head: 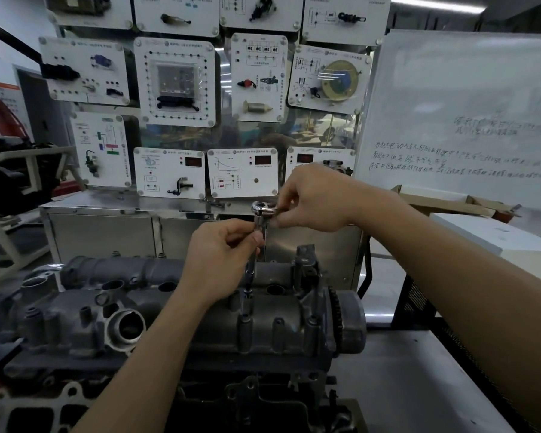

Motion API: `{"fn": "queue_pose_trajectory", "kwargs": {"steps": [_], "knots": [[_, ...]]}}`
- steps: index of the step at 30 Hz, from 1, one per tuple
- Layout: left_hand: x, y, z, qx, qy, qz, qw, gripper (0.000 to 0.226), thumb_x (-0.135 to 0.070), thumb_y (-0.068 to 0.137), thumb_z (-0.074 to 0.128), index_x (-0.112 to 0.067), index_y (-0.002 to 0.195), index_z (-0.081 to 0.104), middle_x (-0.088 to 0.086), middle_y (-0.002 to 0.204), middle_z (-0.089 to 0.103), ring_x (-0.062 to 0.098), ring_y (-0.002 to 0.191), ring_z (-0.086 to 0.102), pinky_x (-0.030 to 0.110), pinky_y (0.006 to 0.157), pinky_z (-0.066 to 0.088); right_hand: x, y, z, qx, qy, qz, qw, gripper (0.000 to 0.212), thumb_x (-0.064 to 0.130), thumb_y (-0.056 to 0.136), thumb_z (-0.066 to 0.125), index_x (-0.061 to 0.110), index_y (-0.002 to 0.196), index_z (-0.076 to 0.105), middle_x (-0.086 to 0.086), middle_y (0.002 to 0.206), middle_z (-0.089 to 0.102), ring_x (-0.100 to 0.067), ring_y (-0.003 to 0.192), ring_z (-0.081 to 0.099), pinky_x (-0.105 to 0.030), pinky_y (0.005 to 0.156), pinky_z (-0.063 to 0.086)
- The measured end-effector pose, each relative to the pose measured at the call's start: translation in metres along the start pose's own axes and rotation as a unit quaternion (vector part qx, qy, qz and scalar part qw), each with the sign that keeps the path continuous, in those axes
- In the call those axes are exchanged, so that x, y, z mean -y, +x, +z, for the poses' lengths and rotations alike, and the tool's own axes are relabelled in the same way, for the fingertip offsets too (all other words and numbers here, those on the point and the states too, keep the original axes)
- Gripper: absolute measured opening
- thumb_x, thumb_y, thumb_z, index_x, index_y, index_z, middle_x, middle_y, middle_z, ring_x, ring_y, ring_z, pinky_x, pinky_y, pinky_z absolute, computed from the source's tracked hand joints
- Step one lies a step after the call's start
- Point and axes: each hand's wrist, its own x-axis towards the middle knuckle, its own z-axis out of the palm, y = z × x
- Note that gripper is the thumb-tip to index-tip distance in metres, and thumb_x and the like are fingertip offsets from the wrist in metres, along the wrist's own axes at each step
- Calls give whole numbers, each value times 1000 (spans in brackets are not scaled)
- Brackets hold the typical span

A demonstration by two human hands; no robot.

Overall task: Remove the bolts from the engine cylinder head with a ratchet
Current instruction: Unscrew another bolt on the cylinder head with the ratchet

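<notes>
Through the head camera, we see the cylinder head [278, 317] lying low in the middle. Above its top face, our left hand [222, 254] curls around the upright extension bar [250, 270], whose tip meets the head's rear side. Higher above it, our right hand [316, 198] pinches the ratchet [262, 209] by its handle. We cannot see the bolt beneath the tip.

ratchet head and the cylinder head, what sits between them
In the head view, a slim extension bar runs down from the ratchet head to the cylinder head; the left hand grips its upper part.
</notes>
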Motion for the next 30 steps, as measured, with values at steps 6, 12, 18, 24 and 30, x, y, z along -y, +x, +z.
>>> {"fn": "queue_pose_trajectory", "kwargs": {"steps": [6, 12, 18, 24, 30], "knots": [[6, 3, -4, -31, 12, -21, 999, 16, -29, 84, 79, -22, 98, 77, -9, 88, 78, 3, 84, 73, 29, 80, 59, 20, 0, -11, 121, 60, -6, 991, 63, 60, 91, 61, 14, 49, 52, 10, 41, 34, -11, 44, 33, -31, 56, 38], [8, 5, -5, 20, -49, -66, 996, 9, -12, 90, 73, -18, 97, 70, 2, 89, 76, 16, 84, 74, 37, 85, 61, 14, 2, -13, 101, 18, -14, 995, 51, 44, 93, 68, 13, 54, 53, 4, 48, 39, -9, 46, 36, -29, 57, 39], [3, 3, -4, 93, -18, -38, 995, 24, -12, 101, 58, -34, 100, 69, -5, 94, 74, 19, 94, 68, 32, 91, 55, 8, 4, 1, 5, -149, 9, 989, 26, 7, 94, 59, 19, 114, 72, -3, 102, 68, -26, 93, 64, -41, 82, 55], [-4, 2, -5, 132, -40, -35, 990, 24, -9, 105, 48, -20, 116, 66, -3, 104, 76, -3, 78, 62, 10, 71, 46, 8, 3, 17, 62, 34, -42, 997, 80, 2, 95, 49, 45, 157, 23, -8, 126, 62, -17, 85, 61, -42, 85, 54], [-1, 0, -6, 108, -35, -20, 993, 21, -8, 103, 51, -14, 112, 70, 1, 98, 77, 16, 86, 71, 18, 76, 53, 7, 7, 18, 61, 26, -42, 997, 71, 5, 99, 47, 42, 156, 27, -5, 148, 51, -25, 127, 54, -45, 106, 45]]}}
